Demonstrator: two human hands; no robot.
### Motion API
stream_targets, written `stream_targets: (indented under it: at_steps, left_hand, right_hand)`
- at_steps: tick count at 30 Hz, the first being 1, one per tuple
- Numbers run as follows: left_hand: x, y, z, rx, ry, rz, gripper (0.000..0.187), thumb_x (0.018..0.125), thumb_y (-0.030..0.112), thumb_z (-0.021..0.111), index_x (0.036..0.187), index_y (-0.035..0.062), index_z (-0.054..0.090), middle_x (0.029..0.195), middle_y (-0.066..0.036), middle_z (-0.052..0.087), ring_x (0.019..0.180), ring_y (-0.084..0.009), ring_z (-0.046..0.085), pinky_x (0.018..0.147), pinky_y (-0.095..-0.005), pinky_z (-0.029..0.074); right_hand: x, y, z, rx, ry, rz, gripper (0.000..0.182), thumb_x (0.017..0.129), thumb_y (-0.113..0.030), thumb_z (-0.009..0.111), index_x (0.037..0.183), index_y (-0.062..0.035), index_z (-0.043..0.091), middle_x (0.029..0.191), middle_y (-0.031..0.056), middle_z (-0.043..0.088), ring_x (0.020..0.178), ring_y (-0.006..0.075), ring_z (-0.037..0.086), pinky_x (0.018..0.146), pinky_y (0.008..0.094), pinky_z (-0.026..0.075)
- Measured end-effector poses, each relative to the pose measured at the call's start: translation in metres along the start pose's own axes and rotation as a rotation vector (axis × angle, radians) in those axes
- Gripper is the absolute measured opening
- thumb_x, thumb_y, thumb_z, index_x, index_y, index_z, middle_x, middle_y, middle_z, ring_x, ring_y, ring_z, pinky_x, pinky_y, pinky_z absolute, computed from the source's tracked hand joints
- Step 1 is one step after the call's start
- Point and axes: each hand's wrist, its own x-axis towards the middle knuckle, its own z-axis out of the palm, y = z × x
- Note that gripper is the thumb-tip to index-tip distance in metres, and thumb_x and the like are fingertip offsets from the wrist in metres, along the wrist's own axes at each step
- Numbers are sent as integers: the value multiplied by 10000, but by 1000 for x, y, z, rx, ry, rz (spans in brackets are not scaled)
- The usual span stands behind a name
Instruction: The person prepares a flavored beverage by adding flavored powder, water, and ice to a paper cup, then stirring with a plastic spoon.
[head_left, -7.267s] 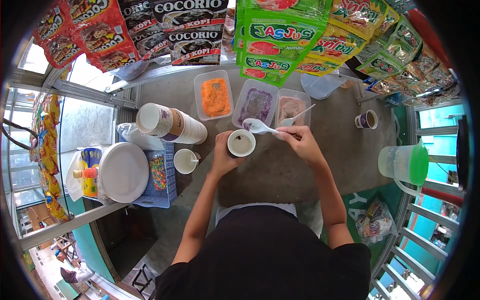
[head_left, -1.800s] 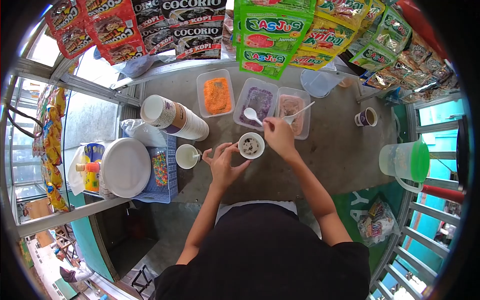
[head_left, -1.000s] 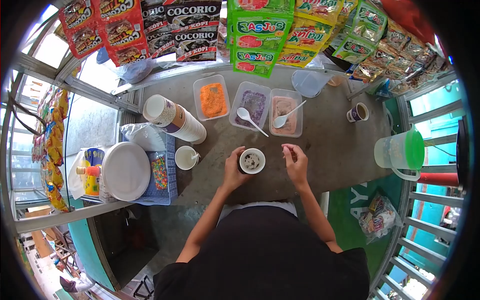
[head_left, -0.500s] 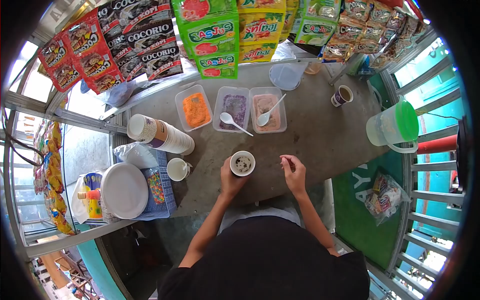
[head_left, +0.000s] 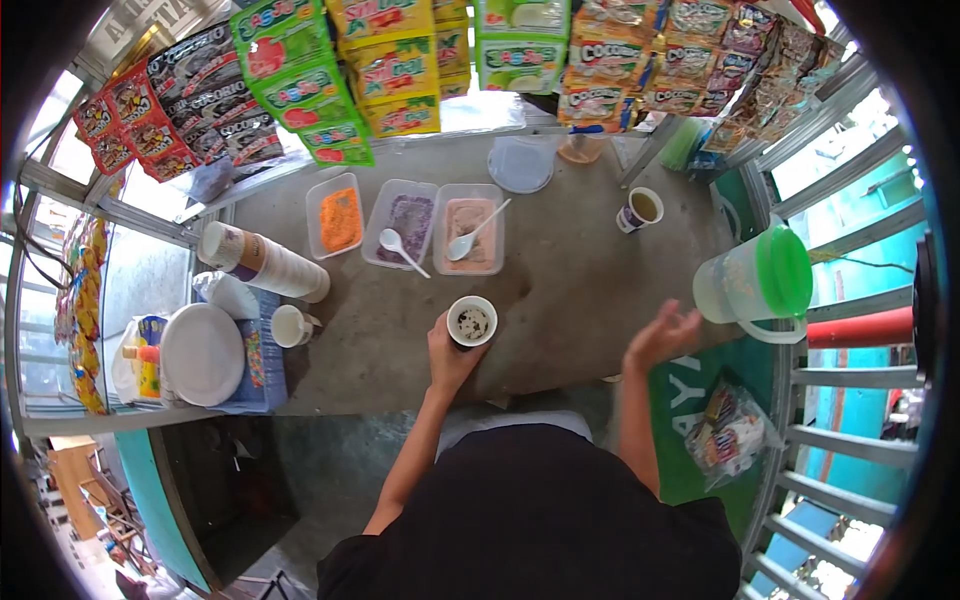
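Observation:
My left hand (head_left: 452, 362) is wrapped round a paper cup (head_left: 472, 321) on the counter, with dark bits in the bottom of it. My right hand (head_left: 664, 338) is raised over the right part of the counter, slightly blurred, its fingers apart and holding nothing. Just beyond those fingers stands a clear plastic pitcher (head_left: 722, 285) with a green lid and a handle; a small gap separates them. Ahead of the cup lie plastic tubs of orange (head_left: 341, 219), purple (head_left: 407, 215) and pink (head_left: 472, 218) contents. White spoons rest in the purple and pink tubs.
A stack of paper cups (head_left: 265, 264) lies at left, beside a single cup (head_left: 291, 327) and a blue basket (head_left: 262, 398). A drink-filled cup (head_left: 638, 211) stands at the back right. Drink sachets (head_left: 390, 70) hang overhead. A plastic bag (head_left: 732, 435) lies on the green surface.
My right hand has moved right, away from the cup and towards the pitcher, and its fingers have spread. The view has shifted right. My left hand still holds the cup.

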Motion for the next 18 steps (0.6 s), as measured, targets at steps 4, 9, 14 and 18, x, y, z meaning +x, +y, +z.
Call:
stream_targets:
  at_steps: [4,9,14,18]
  left_hand:
    - [-7,21,35,-78,129,-73,525,635,109,854,1083,-8,606,1019,-171,667,940,-320,664,820,-397,514]
    - [-16,32,58,-48,199,-70,519,662,116,859,1080,-34,592,982,-163,678,905,-285,681,782,-368,524]
    - [-25,50,74,-55,119,-102,553,673,119,849,1129,-28,572,1037,-174,669,955,-282,672,820,-372,517]
    - [-29,57,85,-100,39,-84,639,687,117,832,1226,-24,519,1078,-182,664,997,-286,663,858,-371,511]
  right_hand:
    - [125,71,-49,-126,260,44,644,998,-413,493,1425,34,312,1389,241,340,1207,320,425,999,463,379]
    - [195,60,-85,471,12,178,692,1013,-531,341,1464,-7,298,1488,179,350,1402,280,310,1149,408,227]
    - [245,84,-91,617,-59,67,661,1013,-541,324,1445,-42,357,1417,150,446,1332,255,404,1135,398,244]
    - [263,51,-90,709,-42,50,590,1017,-504,352,1376,-45,442,1343,125,511,1269,232,466,1091,390,317]
